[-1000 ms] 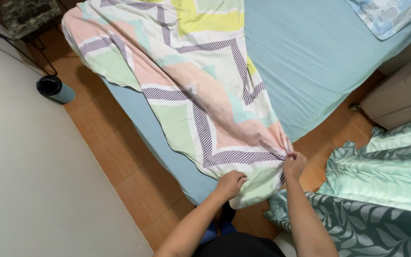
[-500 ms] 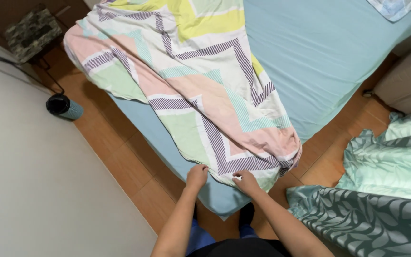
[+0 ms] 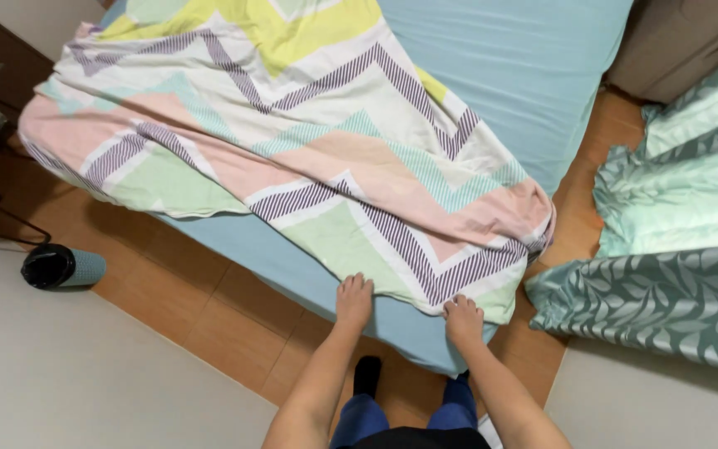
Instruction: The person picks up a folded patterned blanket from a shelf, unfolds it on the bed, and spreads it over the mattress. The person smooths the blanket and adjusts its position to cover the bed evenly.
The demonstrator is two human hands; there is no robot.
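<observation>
Both palms flat, fingers spread wide, gripping nothing: left hand (image 3: 354, 301) and right hand (image 3: 463, 318) press zigzag sheet (image 3: 309, 158) hem onto blue mattress (image 3: 508, 75) (leafy green quilt (image 3: 675, 249) just beside).

A home bedroom: a bed (image 3: 533, 75) in blue sheet fills the upper frame, bedding (image 3: 691, 216) heaped at right, tiled floor (image 3: 201, 299) below.

Matt cloth sheet (image 3: 309, 158), glossy tiled floor (image 3: 201, 299)
</observation>
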